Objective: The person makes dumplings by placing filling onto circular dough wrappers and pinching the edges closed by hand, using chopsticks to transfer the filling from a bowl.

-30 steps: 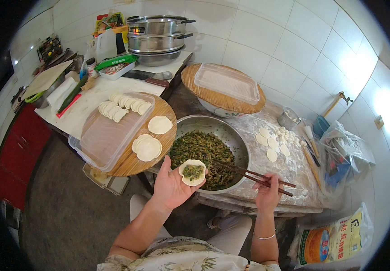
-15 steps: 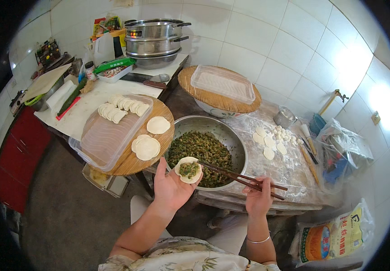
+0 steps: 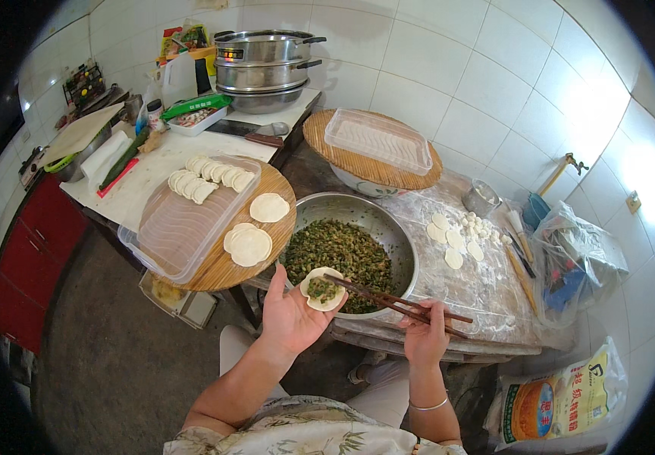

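My left hand (image 3: 293, 322) holds a round dumpling wrapper (image 3: 311, 299) on its fingers, palm up and thumb apart. A mound of green chopped filling (image 3: 324, 288) lies on the wrapper. In my right hand (image 3: 427, 341) is a pair of brown chopsticks (image 3: 396, 300), their tips touching the filling. Just beyond my left hand stands a wide steel bowl (image 3: 407, 254) with more of the same filling. Left of it, a round wooden board (image 3: 274, 187) bears loose wrappers (image 3: 250, 246) and a clear plastic tray (image 3: 172, 246) with rows of folded dumplings (image 3: 210, 178).
On the floured table (image 3: 449, 292) to the right lie wrappers (image 3: 454, 258), small dough pieces (image 3: 475, 225) and a rolling pin (image 3: 522, 282). A cleaver (image 3: 263, 139) and a steel steamer (image 3: 261, 72) are on the back-left counter. A flour sack (image 3: 555, 402) stands at lower right.
My right hand and the chopsticks have shifted slightly left, with the tips pressing at the filling. The wrapper in my left hand looks more cupped. The view has shifted a little.
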Available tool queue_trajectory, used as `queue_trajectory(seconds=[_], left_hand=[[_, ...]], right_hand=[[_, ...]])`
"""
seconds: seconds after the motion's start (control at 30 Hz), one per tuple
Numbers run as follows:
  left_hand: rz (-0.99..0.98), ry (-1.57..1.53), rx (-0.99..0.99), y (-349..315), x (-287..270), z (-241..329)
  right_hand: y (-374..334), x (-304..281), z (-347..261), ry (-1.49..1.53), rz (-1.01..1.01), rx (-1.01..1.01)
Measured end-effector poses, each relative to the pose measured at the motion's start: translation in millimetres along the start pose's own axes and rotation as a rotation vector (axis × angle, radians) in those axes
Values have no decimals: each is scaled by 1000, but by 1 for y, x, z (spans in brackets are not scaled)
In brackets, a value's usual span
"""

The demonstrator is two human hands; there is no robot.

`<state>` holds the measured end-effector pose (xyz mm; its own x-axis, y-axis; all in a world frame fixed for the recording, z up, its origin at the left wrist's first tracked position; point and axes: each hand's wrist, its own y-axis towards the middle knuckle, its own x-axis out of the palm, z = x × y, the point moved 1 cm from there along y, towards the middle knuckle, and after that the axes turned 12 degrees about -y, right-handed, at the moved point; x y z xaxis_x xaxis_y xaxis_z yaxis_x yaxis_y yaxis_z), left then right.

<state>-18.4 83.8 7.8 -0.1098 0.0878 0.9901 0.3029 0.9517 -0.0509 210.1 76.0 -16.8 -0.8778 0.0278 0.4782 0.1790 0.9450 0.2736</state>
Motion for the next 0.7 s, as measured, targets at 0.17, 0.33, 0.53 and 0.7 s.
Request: queue_trajectory(seconds=[0.17,0.33,0.53,0.7], left_hand=[[-27,-16,-33,1,-4,1],[-73,70,-87,1,3,-1],[-51,67,-77,0,-10,9],[78,128,-32,2,0,6]], right_hand=[[1,4,-8,-48,40,16],[1,6,-14,-66,-10,18],[13,-10,-21,-144,139,-119],[26,-16,6,-1108,-39,-67]])
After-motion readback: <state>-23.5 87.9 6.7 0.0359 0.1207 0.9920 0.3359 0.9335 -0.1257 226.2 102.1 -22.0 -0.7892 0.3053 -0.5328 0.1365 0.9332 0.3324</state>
